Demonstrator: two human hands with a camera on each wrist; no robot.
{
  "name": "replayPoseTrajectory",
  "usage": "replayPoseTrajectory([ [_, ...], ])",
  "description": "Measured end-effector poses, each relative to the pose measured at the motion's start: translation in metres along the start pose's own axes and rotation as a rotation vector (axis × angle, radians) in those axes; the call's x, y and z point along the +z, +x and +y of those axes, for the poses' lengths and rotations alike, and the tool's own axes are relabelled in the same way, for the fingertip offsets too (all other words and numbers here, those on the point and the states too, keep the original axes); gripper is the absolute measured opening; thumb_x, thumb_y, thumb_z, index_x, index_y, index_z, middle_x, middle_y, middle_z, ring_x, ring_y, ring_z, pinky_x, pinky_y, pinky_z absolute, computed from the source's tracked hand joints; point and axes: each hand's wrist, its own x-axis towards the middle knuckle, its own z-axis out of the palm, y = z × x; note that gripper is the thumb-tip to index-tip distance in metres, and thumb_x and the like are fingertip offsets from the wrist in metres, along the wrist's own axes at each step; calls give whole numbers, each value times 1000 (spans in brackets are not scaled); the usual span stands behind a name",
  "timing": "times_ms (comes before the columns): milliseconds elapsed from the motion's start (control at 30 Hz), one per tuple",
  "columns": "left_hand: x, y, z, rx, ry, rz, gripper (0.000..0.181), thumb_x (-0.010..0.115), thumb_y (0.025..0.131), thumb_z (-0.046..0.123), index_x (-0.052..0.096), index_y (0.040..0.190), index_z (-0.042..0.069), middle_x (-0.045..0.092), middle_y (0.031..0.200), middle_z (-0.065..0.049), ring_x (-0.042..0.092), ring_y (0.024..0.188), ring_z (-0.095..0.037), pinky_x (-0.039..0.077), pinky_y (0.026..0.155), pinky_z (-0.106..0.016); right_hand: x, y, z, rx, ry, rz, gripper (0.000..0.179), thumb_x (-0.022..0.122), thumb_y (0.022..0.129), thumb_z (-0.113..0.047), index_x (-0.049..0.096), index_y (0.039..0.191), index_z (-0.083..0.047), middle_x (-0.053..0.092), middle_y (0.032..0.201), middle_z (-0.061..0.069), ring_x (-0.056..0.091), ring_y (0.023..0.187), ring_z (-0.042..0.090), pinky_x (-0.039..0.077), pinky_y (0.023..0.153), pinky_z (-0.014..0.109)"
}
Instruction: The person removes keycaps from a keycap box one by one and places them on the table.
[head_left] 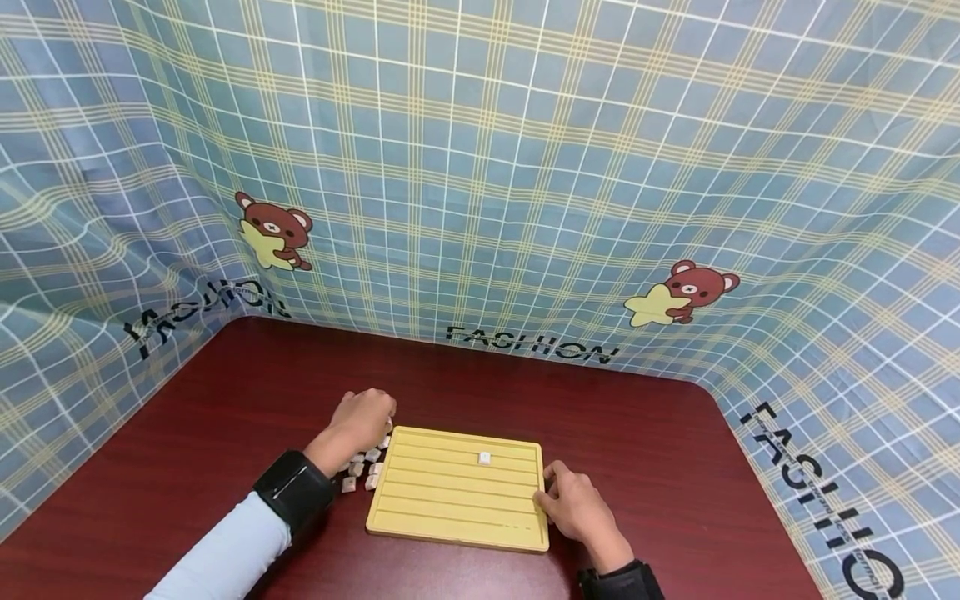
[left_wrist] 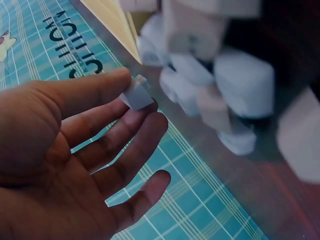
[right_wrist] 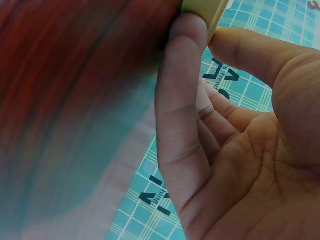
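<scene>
In the left wrist view my left hand [left_wrist: 95, 135] pinches a small white keycap [left_wrist: 137, 96] between thumb and fingertips, with the other fingers loosely bent. In the head view that hand [head_left: 363, 419] is above the loose keycaps [head_left: 357, 469], just beyond the left edge of a yellow ridged tray [head_left: 450, 510]. One white keycap [head_left: 484, 458] sits on the tray toward its upper right. My right hand [head_left: 579, 503] holds the tray's right edge. From the right wrist, thumb and a finger of the right hand [right_wrist: 240, 145] grip the tray rim [right_wrist: 202, 7].
Dark red table [head_left: 637, 450] surrounds the tray. A blue checked cloth [head_left: 465, 167] with printed bears and lettering hangs behind and at both sides. Several pale keycaps [left_wrist: 245, 82] look blurred close to the left wrist camera.
</scene>
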Motion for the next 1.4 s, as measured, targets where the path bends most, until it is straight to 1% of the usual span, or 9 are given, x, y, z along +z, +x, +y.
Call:
replayPoseTrajectory([
  [133, 2, -1, -7, -1, 11, -2, 16, 68, 86, 3, 68, 73, 11, 60, 71, -3, 51, 63, -16, 41, 69, -42, 0, 0, -1, 3, -3, 8, 31, 67, 92, -19, 57, 117, -5, 63, 79, 2, 57, 59, 10, 44, 54, 29],
  [233, 3, -1, -9, -5, 13, 1, 18, 67, 86, 1, 67, 71, 11, 60, 70, -3, 53, 64, -16, 43, 70, -43, 1, 0, -1, -2, -7, 21, 30, 68, 91, -19, 58, 116, -5, 63, 79, 2, 57, 58, 10, 43, 54, 28],
  [333, 4, -1, -10, -10, 22, 15, 15, 67, 85, 2, 70, 75, 12, 63, 73, -2, 57, 68, -17, 46, 71, -46, 1, 0, -2, -2, -7, 23, 30, 68, 91, -19, 58, 117, -5, 63, 79, 2, 57, 59, 10, 43, 54, 28],
  [633, 3, -1, -9, -8, 23, 5, 19, 65, 86, 0, 66, 71, 12, 59, 69, -2, 49, 63, -13, 43, 69, -42, 0, -1, -2, 10, -11, 30, 30, 68, 91, -19, 58, 116, -5, 63, 79, 3, 57, 59, 10, 43, 53, 28],
  [733, 2, -1, -8, -9, 25, 10, 16, 65, 85, -1, 69, 74, 11, 62, 72, -3, 53, 65, -15, 44, 70, -43, 1, -1, -2, 4, -8, 37, 30, 68, 91, -19, 58, 116, -5, 63, 79, 2, 57, 58, 10, 43, 53, 28],
  [833, 3, -1, -8, -20, 30, 7, 7, 69, 84, 3, 73, 87, 8, 68, 83, -6, 63, 74, -21, 48, 75, -47, 2, -1, -1, -1, -4, 36, 30, 68, 91, -19, 58, 116, -5, 63, 78, 2, 56, 58, 10, 43, 53, 28],
  [933, 3, 0, -8, -32, 34, -5, 15, 73, 84, 9, 74, 98, 6, 70, 92, -9, 66, 84, -26, 49, 80, -51, 2, -1, -1, 1, -2, 33, 30, 68, 91, -19, 58, 116, -6, 63, 78, 2, 56, 58, 10, 43, 53, 28],
  [1100, 0, 2, -2, -29, 20, -25, 21, 77, 83, 16, 74, 101, 6, 69, 95, -9, 66, 88, -27, 48, 81, -50, 2, 0, 0, 4, -4, 42, 30, 68, 91, -19, 58, 116, -5, 63, 78, 1, 56, 58, 10, 42, 53, 28],
  [1400, -2, 7, 24, 51, -6, -37, 21, 77, 84, 19, 74, 101, 7, 69, 95, -9, 65, 91, -29, 48, 83, -50, 3, 0, -1, -10, -5, 42, 29, 68, 91, -19, 58, 115, -6, 63, 78, 2, 56, 57, 10, 42, 53, 28],
])
